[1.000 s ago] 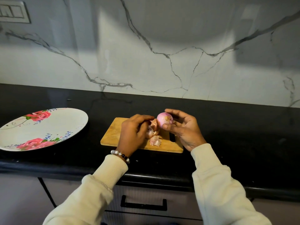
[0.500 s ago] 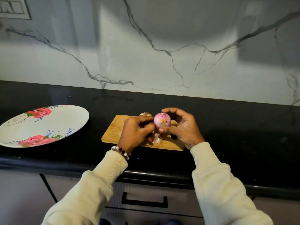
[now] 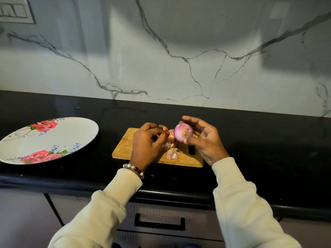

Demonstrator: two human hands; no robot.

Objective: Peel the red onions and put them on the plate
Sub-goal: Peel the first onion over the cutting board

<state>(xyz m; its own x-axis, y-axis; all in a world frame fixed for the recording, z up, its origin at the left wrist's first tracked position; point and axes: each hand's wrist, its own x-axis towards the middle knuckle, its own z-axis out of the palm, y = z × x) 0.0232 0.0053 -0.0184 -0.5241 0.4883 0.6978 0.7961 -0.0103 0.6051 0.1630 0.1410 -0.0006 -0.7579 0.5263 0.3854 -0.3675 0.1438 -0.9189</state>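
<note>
Right fingers [image 3: 194, 120] round peeled red onion [image 3: 183, 132] above cutting board [image 3: 125, 147].

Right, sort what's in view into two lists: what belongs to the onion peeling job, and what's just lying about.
Part of the job:
- red onion, held in the right hand
- left hand, fingers curled beside the onion
- floral plate, nothing on it yet
- cutting board
- peeled skins on the board

Just lying about:
- wall switch panel
- drawer handle
- black countertop
</note>
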